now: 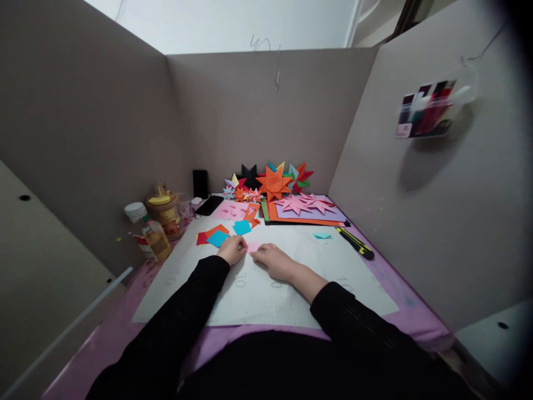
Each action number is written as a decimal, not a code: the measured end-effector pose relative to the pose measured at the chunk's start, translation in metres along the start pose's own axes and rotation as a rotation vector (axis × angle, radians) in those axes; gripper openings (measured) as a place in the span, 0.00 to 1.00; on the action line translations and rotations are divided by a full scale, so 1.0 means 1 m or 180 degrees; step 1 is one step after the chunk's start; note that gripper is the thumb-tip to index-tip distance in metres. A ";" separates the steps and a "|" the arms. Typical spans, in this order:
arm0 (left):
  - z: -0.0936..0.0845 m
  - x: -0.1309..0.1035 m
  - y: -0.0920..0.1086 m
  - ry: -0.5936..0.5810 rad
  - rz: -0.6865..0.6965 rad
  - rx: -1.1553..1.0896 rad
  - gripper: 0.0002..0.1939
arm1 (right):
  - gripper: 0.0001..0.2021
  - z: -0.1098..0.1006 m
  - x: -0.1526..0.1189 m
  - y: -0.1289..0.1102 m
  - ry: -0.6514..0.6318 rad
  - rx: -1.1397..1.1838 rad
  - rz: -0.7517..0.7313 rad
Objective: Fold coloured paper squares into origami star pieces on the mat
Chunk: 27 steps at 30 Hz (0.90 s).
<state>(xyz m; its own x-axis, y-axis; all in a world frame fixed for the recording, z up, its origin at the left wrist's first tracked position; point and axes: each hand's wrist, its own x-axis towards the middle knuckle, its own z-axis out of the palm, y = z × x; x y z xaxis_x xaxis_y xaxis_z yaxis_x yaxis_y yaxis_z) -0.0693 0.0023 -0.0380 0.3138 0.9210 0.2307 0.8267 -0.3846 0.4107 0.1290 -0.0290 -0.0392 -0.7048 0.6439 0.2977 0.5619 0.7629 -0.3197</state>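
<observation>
A small pink paper piece lies on the white sheet between my two hands. My left hand has its fingers closed at the paper's left edge. On the right edge, my right hand pinches the same paper between thumb and fingers. Just beyond my left hand are a blue paper square and another blue square, with red and orange squares partly under the first. A folded light-blue paper piece rests farther right on the sheet.
Paper stars stand at the back wall, beside stacked coloured sheets. A yellow and black cutter knife lies at the right. At the left stand a bottle and jar; a phone lies behind. Grey panels enclose the table.
</observation>
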 end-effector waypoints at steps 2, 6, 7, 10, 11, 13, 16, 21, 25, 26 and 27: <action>0.000 0.000 -0.001 -0.0009 0.0027 -0.0023 0.04 | 0.10 -0.001 -0.002 0.002 0.0182 0.0064 -0.0061; 0.000 -0.001 -0.002 -0.0003 0.0081 -0.0059 0.05 | 0.13 -0.002 -0.004 0.009 0.0614 0.0407 0.0012; 0.001 -0.001 -0.002 0.0006 0.0102 -0.0064 0.06 | 0.15 -0.003 -0.003 0.011 0.0766 0.0455 0.0097; 0.000 -0.002 -0.001 0.0049 0.0183 -0.0056 0.06 | 0.19 -0.002 0.001 0.018 0.0966 0.0360 0.0146; 0.000 -0.002 0.000 0.0075 0.0221 -0.0045 0.06 | 0.20 -0.001 0.002 0.019 0.0911 0.0274 0.0094; -0.001 -0.004 0.003 0.0118 0.0341 -0.0018 0.07 | 0.18 0.002 0.005 0.022 0.0749 0.0090 0.0019; -0.003 -0.005 0.008 0.0063 0.0668 0.0047 0.11 | 0.13 0.005 0.006 0.022 0.0669 -0.0068 0.0053; -0.009 -0.009 0.014 -0.0225 0.1196 0.0330 0.14 | 0.11 0.008 0.012 0.020 0.0545 0.0146 0.0254; -0.013 -0.017 0.015 -0.0406 0.1523 0.0639 0.12 | 0.08 0.012 0.026 0.024 0.0460 0.0175 0.0745; -0.014 -0.020 0.016 -0.0417 0.1547 0.0686 0.12 | 0.08 0.013 0.030 0.025 0.0411 0.0143 0.0889; -0.016 -0.022 0.017 -0.0424 0.1548 0.0723 0.13 | 0.08 0.013 0.034 0.026 0.0336 0.0105 0.1015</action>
<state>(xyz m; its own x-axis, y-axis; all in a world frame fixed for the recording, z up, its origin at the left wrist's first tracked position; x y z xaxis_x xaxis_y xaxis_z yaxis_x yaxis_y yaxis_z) -0.0694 -0.0250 -0.0223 0.7288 0.6461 0.2266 0.6471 -0.7582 0.0807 0.1141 0.0119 -0.0493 -0.4461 0.8536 0.2690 0.7314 0.5210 -0.4401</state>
